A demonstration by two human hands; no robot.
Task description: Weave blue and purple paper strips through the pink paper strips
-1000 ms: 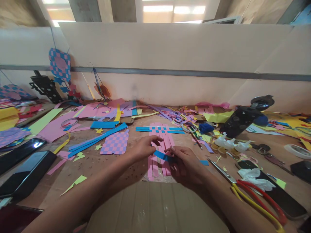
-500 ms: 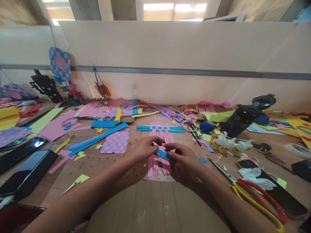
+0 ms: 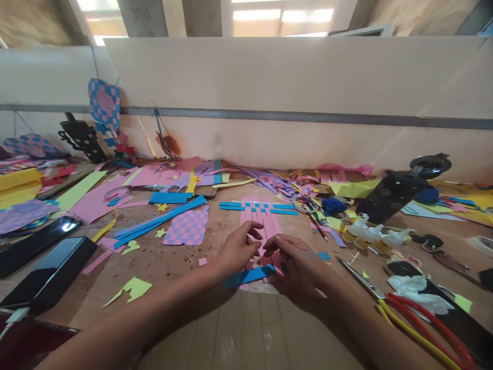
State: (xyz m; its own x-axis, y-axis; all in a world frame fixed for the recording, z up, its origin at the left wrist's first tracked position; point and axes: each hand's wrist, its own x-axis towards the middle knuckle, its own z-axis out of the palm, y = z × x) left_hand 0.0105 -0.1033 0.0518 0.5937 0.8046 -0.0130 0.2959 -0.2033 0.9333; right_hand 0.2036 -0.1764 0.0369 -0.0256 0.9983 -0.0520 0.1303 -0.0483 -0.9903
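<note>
Pink paper strips run toward me at the middle of the table, with two blue strips woven across their far part. A loose blue strip lies across their near end, below my hands. My left hand hovers over the left side of the pink strips, fingers curled and apart, nothing seen in it. Over the right side is my right hand, its fingers bent; its fingertips are near the pink strips, and whether they pinch one is unclear.
Scissors, glue bottles and a black tumbler are on the right. To the left are a purple-pink checkered piece, blue strips, a phone and a black device. Paper scraps lie along the back.
The blue strip that was between my hands now lies lower, across the near end of the pink strips. My hands have moved slightly nearer me, and the left fingers have let go.
</note>
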